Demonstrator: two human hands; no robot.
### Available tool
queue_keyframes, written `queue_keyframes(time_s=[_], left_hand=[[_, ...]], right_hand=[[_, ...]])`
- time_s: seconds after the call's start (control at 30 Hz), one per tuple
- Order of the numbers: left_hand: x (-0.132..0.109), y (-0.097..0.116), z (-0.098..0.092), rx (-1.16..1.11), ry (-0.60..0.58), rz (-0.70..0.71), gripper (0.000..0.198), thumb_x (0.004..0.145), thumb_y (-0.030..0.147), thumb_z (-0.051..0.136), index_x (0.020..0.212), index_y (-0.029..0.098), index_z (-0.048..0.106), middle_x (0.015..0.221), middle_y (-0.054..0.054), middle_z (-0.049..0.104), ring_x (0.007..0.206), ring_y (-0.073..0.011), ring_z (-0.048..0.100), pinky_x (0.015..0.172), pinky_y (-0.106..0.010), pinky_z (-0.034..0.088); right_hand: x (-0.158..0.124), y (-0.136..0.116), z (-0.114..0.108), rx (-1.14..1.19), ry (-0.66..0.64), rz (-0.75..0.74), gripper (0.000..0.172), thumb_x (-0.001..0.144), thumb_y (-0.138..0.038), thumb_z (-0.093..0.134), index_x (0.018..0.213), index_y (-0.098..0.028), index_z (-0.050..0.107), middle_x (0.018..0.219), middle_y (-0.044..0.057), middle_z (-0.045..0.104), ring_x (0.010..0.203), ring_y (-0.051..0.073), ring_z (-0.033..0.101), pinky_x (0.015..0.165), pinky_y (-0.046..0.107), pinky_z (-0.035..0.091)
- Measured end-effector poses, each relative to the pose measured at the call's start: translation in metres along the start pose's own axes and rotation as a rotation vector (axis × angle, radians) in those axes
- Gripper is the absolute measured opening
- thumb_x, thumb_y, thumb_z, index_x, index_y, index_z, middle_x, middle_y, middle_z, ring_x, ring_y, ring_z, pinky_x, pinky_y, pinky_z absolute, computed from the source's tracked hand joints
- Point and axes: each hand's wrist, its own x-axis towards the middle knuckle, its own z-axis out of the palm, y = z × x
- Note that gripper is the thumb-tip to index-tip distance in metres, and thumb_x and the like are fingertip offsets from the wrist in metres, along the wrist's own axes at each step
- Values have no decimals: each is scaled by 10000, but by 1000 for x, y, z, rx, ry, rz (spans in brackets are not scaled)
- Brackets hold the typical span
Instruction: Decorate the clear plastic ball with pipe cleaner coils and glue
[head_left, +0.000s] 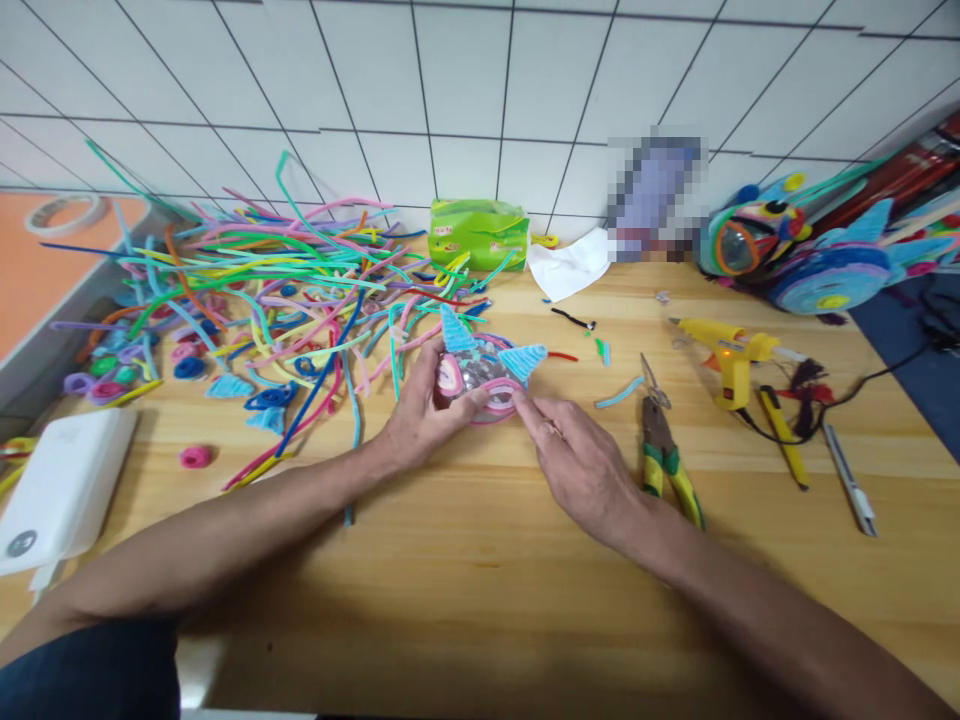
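Gripping the blue-eared toy (480, 372) in the left hand (420, 403), over the table (480, 590), maybe to keep it still. Touching its pink oval (503, 384) with the right hand (583, 458), maybe to press it down; can't tell if pinching too.

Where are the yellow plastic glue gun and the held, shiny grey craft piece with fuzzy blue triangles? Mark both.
Yellow plastic glue gun (729, 343), head view: body above handle.
Shiny grey craft piece (478, 373), head view: its middle.

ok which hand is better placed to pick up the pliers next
Probably the right hand: it is nearer the pliers, while the left hand holds the craft piece.
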Motion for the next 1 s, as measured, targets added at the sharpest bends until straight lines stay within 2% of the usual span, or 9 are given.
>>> queue_keyframes(time_s=[0.3,0.47,0.7,1.0], left_hand=[[-1,0,0,15,-33,22,680,893,577,809,1412,244,522,1323,-98,652,1187,-280,649,1073,-453,543],[-1,0,-1,54,-26,45,696,910,611,783,1435,243,510,1362,-110,635,1238,-292,634,1112,-473,535],[-1,4,-3,112,-31,75,669,933,627,754,1424,237,520,1351,-107,635,1234,-288,636,1095,-455,559],[-1,6,-4,149,-42,80,641,945,608,738,1424,247,511,1351,-106,639,1205,-293,648,1062,-469,585]], right_hand=[[2,-1,0,23,14,-9,857,1073,-34,435,1789,-244,13,1226,113,759,1115,233,740,979,385,669],[0,-2,2,59,2,5,876,1058,-43,492,1789,-233,48,1305,148,724,1192,255,716,1009,428,659],[1,-4,2,53,-1,-2,888,1042,-33,533,1785,-171,67,1289,168,724,1161,266,709,984,434,663],[0,-3,2,73,-28,5,893,1053,-56,532,1787,-175,37,1309,185,715,1169,289,710,980,467,671]])
